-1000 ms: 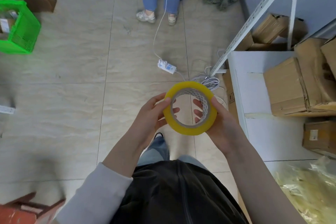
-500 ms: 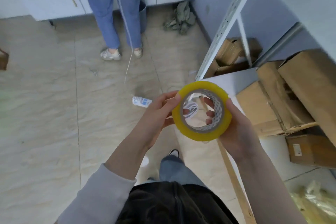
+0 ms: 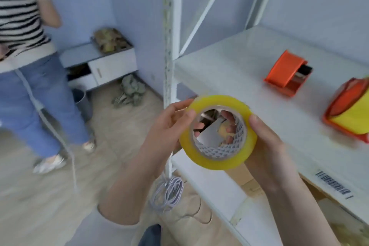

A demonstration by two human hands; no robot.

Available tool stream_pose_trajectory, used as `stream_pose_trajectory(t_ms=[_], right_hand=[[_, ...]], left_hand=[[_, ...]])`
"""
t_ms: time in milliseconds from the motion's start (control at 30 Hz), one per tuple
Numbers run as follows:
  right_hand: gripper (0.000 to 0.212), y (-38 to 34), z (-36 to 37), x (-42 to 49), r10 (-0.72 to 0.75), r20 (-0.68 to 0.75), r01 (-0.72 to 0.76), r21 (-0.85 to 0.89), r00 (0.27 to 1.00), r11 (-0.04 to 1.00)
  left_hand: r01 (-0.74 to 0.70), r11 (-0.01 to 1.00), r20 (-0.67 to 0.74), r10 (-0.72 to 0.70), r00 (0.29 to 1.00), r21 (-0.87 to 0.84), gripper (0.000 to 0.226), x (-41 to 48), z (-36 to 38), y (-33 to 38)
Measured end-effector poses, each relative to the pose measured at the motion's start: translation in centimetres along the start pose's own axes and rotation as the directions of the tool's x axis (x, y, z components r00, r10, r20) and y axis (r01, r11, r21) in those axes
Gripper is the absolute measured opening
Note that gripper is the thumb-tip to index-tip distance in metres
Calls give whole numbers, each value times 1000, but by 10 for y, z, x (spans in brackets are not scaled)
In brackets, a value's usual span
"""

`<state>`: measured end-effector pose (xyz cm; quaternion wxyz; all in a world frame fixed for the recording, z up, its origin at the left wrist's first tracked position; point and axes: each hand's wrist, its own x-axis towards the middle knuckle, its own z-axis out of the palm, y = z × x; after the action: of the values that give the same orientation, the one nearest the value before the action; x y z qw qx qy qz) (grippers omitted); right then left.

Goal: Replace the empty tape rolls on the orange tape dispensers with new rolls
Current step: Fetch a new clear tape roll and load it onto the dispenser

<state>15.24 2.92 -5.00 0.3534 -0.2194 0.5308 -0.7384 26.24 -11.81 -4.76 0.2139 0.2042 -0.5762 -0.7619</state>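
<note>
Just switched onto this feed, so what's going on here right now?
A person holds a yellow tape roll between the left hand and right hand, in front of a white shelf. Two orange dispensers sit there untouched: the nearer dispenser carries a yellow roll, the farther dispenser shows none.

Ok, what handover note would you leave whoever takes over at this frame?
Left hand and right hand both grip the yellow tape roll in front of the white metal shelf.
On the shelf: one orange plastic tape dispenser showing no yellow roll, and a second orange dispenser at the right edge already carrying yellow tape.
Done: apparently that second one.
Left: fit the held roll onto the first dispenser.
</note>
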Motion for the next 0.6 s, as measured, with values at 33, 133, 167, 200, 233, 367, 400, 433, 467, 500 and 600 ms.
stream_pose_trajectory(t_ms=[33,133,167,200,233,367,400,433,467,500,600], right_hand=[[79,-8,-2,6,-10,-32,10,3,999,1000],[69,-27,-8,21,-103,-177,100,-24,979,995],[66,-34,-9,25,-137,-228,131,-40,964,991],[69,-40,-11,29,-183,-267,171,-68,946,983],[75,-46,-11,33,-225,-297,206,-94,928,974],[77,-64,-9,35,-349,-352,310,-165,868,936],[75,-67,-9,33,-380,-370,330,-193,848,924],[74,-69,-7,30,-409,-392,345,-226,824,911],[75,-72,-7,27,-436,-417,352,-267,797,897],[77,-75,-8,24,-460,-451,350,-309,765,885],[84,-89,-16,15,-518,-483,294,-465,707,835]], left_hand=[[-12,1000,37,12,999,0,41,14,5,7],[-79,997,186,75,980,13,39,53,21,27],[-97,995,237,93,967,3,38,65,27,34],[-115,993,283,111,953,-1,37,76,32,40],[-136,991,330,129,935,-1,36,86,37,45],[-232,972,499,213,840,-24,43,120,53,54],[-251,967,539,232,810,-39,44,128,56,54],[-267,962,582,249,774,-56,46,133,60,55],[-286,956,626,264,734,-68,45,139,64,57],[-305,949,673,277,686,-79,45,144,68,59],[-358,929,805,285,520,-97,50,160,82,72]])
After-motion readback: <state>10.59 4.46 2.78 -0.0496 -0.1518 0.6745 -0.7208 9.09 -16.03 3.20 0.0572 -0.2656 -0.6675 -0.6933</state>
